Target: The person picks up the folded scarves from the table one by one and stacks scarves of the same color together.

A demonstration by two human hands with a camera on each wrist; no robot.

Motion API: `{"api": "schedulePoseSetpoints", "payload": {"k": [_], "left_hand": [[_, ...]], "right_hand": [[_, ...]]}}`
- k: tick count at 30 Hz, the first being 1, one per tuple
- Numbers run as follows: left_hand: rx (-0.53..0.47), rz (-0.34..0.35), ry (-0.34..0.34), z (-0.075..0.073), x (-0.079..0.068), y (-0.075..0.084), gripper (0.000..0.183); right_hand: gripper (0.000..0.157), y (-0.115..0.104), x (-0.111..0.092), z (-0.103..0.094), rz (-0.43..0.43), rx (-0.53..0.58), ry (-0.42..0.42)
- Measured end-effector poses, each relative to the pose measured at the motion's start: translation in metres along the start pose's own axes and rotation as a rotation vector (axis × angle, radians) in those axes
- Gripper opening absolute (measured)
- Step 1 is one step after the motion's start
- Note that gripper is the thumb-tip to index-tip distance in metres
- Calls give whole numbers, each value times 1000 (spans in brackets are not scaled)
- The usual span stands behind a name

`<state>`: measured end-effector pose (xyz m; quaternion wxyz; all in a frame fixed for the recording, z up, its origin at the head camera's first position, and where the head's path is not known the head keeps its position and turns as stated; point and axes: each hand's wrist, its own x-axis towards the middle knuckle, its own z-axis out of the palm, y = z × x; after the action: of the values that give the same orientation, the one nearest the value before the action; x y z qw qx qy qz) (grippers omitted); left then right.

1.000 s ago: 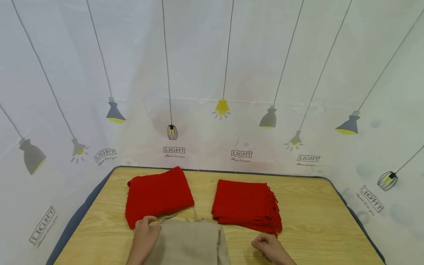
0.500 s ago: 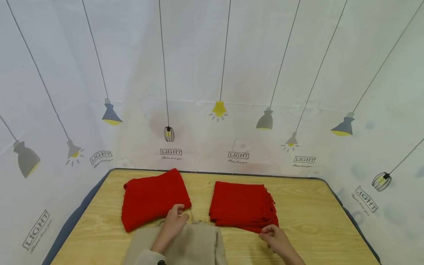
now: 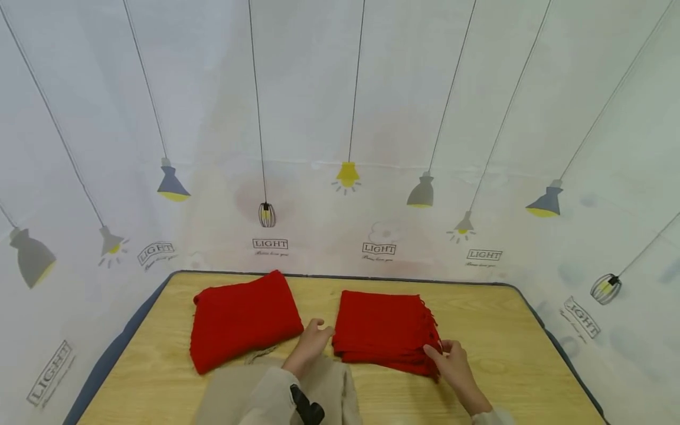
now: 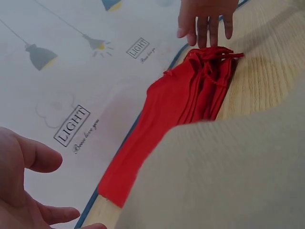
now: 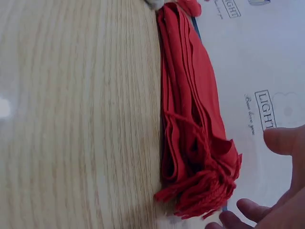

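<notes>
A folded red scarf (image 3: pixel 385 327) lies in layers right of centre, its tasselled fringe (image 5: pixel 205 191) toward the right. My left hand (image 3: pixel 308 347) hovers at the scarf's left edge, over the beige cloth; in the left wrist view its thumb and fingers are spread with nothing between them. At the fringed end is my right hand (image 3: pixel 455 367), thumb and fingers apart around the corner. The right wrist view has that right hand (image 5: pixel 283 188) beside the fringe, not gripping it. From the left wrist, the right hand (image 4: pixel 209 19) shows straight fingers close above the fringe.
A second folded red cloth (image 3: pixel 244 319) lies at the back left of the wooden table (image 3: pixel 504 354). A folded beige cloth (image 3: pixel 234 383) is at the front, partly under my left sleeve (image 3: pixel 271 395). Behind the table stands a white wall covering printed with lamps (image 3: pixel 347 176).
My left hand has moved right, from the left red cloth across the beige cloth to the right scarf's edge. My right hand has moved forward and right to the fringed end, its fingers spreading.
</notes>
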<state>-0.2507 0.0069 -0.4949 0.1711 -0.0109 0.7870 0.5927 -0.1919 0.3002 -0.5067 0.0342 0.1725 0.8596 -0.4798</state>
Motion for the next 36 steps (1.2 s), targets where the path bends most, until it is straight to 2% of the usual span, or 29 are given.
{"api": "schedulePoseSetpoints", "payload": {"k": [4,8,12,15,19,24,28,33,36], "left_hand": [[-22,-1,21,10,12,1,61],[-54,-18,3,18,20,1,62],[-36,-23,0,26,28,-1,63],[-4,-8,48,32,36,-5,63],[-13,11,127,39,48,-10,63],[-78,50,224,48,55,-14,61],[-114,41,217,54,55,-13,58],[-51,-8,206,58,57,-10,58],[-70,-27,195,59,59,-10,59]], "right_hand": [[77,3,12,-4,25,30,4],[83,5,23,-5,15,101,42],[88,7,32,-5,4,151,88],[90,11,40,-2,2,179,103],[90,13,47,2,4,247,100],[91,12,50,8,18,372,76],[94,12,51,12,30,429,33],[99,12,54,10,96,425,16],[100,12,57,7,125,433,21]]}}
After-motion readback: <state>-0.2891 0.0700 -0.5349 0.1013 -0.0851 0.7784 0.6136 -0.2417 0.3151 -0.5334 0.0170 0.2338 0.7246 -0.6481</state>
